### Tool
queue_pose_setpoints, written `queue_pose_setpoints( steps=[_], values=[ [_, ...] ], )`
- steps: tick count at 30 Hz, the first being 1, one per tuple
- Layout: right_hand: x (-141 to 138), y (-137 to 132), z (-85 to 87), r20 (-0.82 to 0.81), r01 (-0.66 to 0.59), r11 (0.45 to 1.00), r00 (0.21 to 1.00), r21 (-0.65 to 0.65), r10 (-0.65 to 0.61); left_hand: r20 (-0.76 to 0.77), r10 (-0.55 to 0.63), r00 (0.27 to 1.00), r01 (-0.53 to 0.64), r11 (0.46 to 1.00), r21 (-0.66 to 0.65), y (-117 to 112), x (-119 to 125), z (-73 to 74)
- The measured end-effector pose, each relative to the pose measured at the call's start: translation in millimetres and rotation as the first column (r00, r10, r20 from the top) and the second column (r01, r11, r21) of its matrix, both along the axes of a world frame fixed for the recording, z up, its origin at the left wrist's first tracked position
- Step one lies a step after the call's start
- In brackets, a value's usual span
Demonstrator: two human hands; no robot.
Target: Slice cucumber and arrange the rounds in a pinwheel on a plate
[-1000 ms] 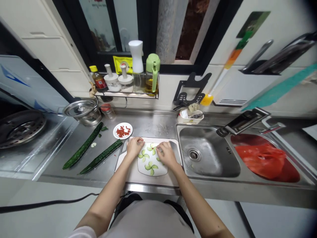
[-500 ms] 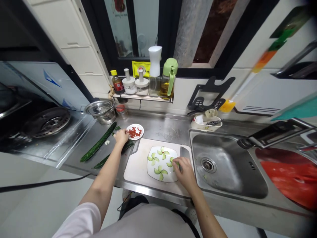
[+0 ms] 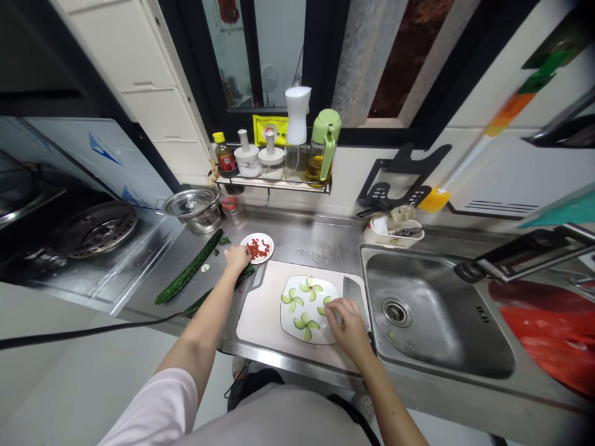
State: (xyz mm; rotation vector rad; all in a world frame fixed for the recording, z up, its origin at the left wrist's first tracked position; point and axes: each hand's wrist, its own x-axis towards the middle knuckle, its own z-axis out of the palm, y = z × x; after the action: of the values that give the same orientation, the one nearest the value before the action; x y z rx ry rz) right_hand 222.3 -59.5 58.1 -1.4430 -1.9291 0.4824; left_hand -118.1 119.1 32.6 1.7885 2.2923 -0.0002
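Cucumber slices (image 3: 307,335) have only your right hand (image 3: 346,322) beside them: your left hand (image 3: 237,257) moved from plate (image 3: 309,306) to red bits (image 3: 260,248). Whether either grip pinches, I can't tell.

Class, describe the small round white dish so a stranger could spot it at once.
On the grey steel counter, left of the rectangular steel sink, lies a pale rectangular cutting board. Beyond its far-left corner, by the left hand, sits the small round white dish. Unlike the squarish white plate of green slices, it holds red bits.
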Motion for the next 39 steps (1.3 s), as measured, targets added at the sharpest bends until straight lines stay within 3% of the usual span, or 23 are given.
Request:
queue_pose_setpoints(
  steps=[14,17,20,24,30,32,35,39],
  values=[
    [2,-9,-2.1,0.0,-0.015,1.0,1.0,-0.004,0.015,-0.01,0.033,0.999,-0.034,0.999,-0.022,3,0,-7.8],
    [4,-10,-3.7,0.005,-0.009,1.0,1.0,0.003,0.009,0.117,0.105,0.988,-0.108,0.994,0.018,4,-1,-8.1],
    [6,-11,-5.6,0.009,-0.005,1.0,1.0,0.005,0.005,0.326,0.185,0.927,-0.214,0.975,0.053,3,-3,-8.2],
    [6,-12,-6.3,0.011,-0.001,1.0,1.0,0.013,0.001,0.458,0.202,0.866,-0.257,0.965,0.061,1,-3,-6.8],
    [3,-11,-5.1,0.006,-0.013,1.0,1.0,0.021,0.013,0.694,0.111,0.711,-0.214,0.975,0.064,-8,10,3.7],
    [1,-8,-2.4,0.0,-0.016,1.0,1.0,0.012,0.016,0.789,0.045,0.613,-0.16,0.985,0.068,-14,18,9.6],
    [-2,0,7.7,-0.021,-0.017,1.0,1.0,0.007,0.017,0.927,-0.079,0.368,-0.04,0.994,0.101,-29,33,20.5],
    [-8,16,31.8,-0.05,-0.028,0.999,0.998,0.044,0.03,0.945,-0.165,0.282,0.133,0.982,0.131,-53,58,39.3]
  ],
)
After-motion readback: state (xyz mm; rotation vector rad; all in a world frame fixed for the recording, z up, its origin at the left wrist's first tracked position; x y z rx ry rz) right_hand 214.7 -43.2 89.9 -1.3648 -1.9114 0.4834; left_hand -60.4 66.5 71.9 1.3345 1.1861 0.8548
